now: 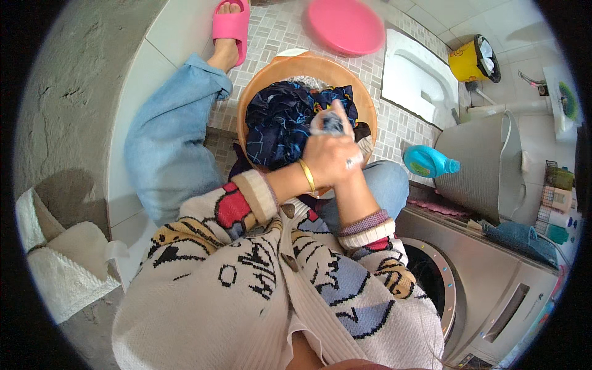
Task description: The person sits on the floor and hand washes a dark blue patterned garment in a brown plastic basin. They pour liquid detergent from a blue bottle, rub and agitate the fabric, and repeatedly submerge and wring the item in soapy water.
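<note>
An orange plastic basin (365,92) stands before me, holding dark navy patterned cloth (277,125) and white suds (307,82). Over its right part my two hands press together, fingers blurred. My left hand (326,152), below a gold bracelet (307,175), is wrapped against my right hand (348,159), whose side bears white foam. A small bunch of dark, soapy cloth (333,124) shows between the fingers; blur hides where it ends and how each hand grips it. A brown and white piece of cloth (364,138) lies at the basin's right edge.
A pink basin (347,25) and a white squat toilet (418,76) lie beyond. To the right are a blue detergent bottle (425,161), a grey laundry basket (476,162), a yellow bin (467,58) and a front-loading washing machine (490,277). A tiled ledge (134,138) runs along the left.
</note>
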`<state>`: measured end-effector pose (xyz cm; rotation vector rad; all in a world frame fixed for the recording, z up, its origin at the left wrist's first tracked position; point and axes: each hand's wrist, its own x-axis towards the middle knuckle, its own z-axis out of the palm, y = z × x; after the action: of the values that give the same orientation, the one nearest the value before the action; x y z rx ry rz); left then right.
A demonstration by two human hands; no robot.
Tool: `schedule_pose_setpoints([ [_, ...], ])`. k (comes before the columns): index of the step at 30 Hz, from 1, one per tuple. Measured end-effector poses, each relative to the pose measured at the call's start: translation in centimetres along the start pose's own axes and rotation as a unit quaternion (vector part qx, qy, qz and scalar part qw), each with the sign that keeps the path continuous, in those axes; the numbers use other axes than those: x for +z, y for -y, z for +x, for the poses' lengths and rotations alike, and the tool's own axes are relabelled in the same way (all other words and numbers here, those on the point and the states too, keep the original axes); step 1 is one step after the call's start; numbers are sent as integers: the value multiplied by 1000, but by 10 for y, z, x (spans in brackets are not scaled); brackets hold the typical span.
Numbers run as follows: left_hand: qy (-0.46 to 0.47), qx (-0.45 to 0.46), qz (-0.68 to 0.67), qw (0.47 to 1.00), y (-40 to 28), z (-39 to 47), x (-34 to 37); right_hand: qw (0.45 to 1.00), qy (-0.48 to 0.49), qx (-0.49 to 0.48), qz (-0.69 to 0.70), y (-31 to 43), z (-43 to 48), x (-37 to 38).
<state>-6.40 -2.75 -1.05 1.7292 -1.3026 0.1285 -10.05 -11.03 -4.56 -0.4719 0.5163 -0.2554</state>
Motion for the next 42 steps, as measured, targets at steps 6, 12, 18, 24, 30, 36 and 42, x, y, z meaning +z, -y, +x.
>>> schedule_pose_setpoints([
  [6, -73, -146, 19, 986, 22, 16, -8, 997, -46, -69, -7, -18, 9, -15],
  [12, -141, -77, 9, 987, 37, 11, -1, 996, -84, 5, -28, -3, -6, 8],
  [18, -47, -221, 117, 967, 95, -2, -13, 983, -8, -161, -85, 42, -33, 65],
  [24, -6, -137, -252, 958, 64, 27, -33, 954, 89, -162, -237, 97, -37, 45],
  [30, 107, -289, -442, 842, 75, 20, -41, 851, 44, -279, -442, 81, -35, 43],
  [36, -127, -165, -162, 965, 33, 31, -37, 980, 25, -91, -174, 63, -17, 28],
  [42, 25, -56, 11, 998, -39, 36, -28, 912, 256, 121, 297, 13, -8, 22],
])
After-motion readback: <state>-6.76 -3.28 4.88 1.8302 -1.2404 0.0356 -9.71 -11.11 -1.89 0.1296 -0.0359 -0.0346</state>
